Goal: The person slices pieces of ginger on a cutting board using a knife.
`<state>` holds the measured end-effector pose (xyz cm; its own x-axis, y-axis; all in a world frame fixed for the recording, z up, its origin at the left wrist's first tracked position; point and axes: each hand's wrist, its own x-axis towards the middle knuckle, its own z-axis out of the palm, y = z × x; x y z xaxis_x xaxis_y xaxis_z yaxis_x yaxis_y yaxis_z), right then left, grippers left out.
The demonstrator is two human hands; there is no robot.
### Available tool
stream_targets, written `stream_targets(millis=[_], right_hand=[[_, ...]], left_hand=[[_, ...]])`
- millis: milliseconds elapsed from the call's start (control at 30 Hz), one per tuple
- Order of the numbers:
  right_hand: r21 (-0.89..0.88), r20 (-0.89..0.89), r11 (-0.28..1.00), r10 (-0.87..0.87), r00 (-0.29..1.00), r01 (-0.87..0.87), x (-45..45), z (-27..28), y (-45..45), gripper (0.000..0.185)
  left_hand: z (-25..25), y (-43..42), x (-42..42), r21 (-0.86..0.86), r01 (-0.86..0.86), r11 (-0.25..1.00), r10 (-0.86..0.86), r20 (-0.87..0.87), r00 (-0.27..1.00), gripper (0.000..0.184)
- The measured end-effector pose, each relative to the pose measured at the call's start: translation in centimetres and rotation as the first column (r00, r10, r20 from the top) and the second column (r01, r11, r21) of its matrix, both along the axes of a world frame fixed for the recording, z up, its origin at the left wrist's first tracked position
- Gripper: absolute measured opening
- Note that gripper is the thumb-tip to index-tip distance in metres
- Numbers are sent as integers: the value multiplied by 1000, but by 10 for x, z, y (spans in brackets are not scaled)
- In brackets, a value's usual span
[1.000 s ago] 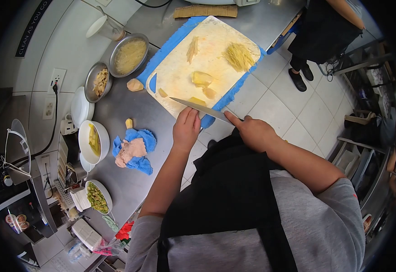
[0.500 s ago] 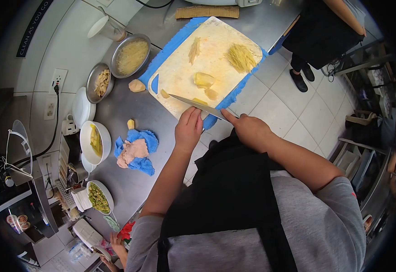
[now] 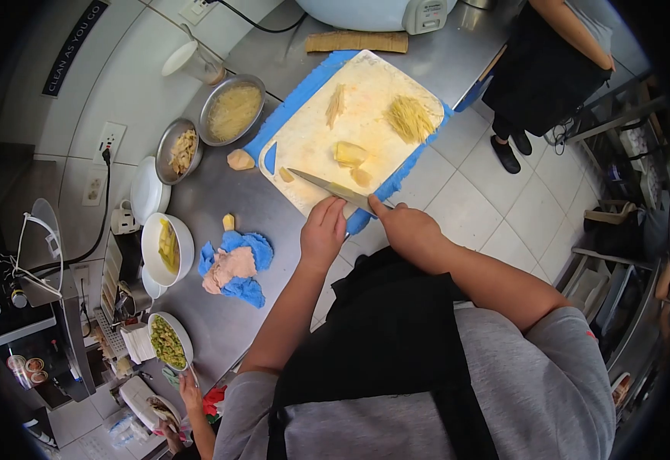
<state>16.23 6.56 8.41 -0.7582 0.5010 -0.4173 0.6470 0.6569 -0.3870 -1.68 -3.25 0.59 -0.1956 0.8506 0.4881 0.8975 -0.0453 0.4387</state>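
My right hand (image 3: pixel 412 231) grips the handle of a kitchen knife (image 3: pixel 321 182), index finger laid along the top of the blade. The blade slants over the near part of a white cutting board (image 3: pixel 304 157). Close against it, my left hand (image 3: pixel 323 230) has its fingers bent and pressed together at the board's near edge; what they hold is hidden. Just beyond the blade lie a peeled yellow vegetable chunk (image 3: pixel 350 154) and a smaller slice (image 3: pixel 361 177). A small piece (image 3: pixel 286 175) rests by the knife tip. Farther off are two piles of thin yellow strips (image 3: pixel 410 119).
Metal bowls (image 3: pixel 233 111) stand left of the board, near a loose chunk (image 3: pixel 240 159). A blue and pink cloth (image 3: pixel 231 267), a white bowl (image 3: pixel 168 249) and a dish of chopped greens (image 3: pixel 168 341) sit nearer. One person (image 3: pixel 546 69) stands across; another's hand (image 3: pixel 192 391) reaches in lower left.
The whole view has shifted, so the board and bowls sit slightly lower in it. My hands and knife keep nearly the same place on the board. The other person's hand has moved up to the greens dish.
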Motion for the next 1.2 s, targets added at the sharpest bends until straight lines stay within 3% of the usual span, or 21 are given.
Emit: stream_targets(millis=[267,367,500,567,767,1000,1100,1200], right_hand=[[19,-8,1000,23,1000,-23,3,0,-1,51],[36,-11,999,27,1000,-26,3,-3,-1,51],[32,-20,999,1,1000,-1,3,-3,-1,51],[30,-40,999,15,999,-14,3,-7,-1,51],[59,-55,998,-6,998,9,3,-13,-3,48],[30,-14,999,-36,999,36,2,-5,-2,44],[26,-31,999,-30,999,31,2,-5,-3,44],[7,6,999,-42,999,42,0,-3,-2,44]], left_hand=[[40,13,-31,-72,92,993,-90,31,995,25],[63,30,-50,-302,141,943,-161,-42,986,25],[68,49,-67,-440,222,870,-253,-12,967,19],[74,59,-72,-596,294,748,-237,174,956,14],[77,81,-86,-705,389,592,-124,398,909,10],[81,93,-80,-769,376,516,-180,332,926,14],[80,93,-76,-741,328,586,-115,324,939,16],[83,94,-75,-764,305,569,-241,199,950,20]])
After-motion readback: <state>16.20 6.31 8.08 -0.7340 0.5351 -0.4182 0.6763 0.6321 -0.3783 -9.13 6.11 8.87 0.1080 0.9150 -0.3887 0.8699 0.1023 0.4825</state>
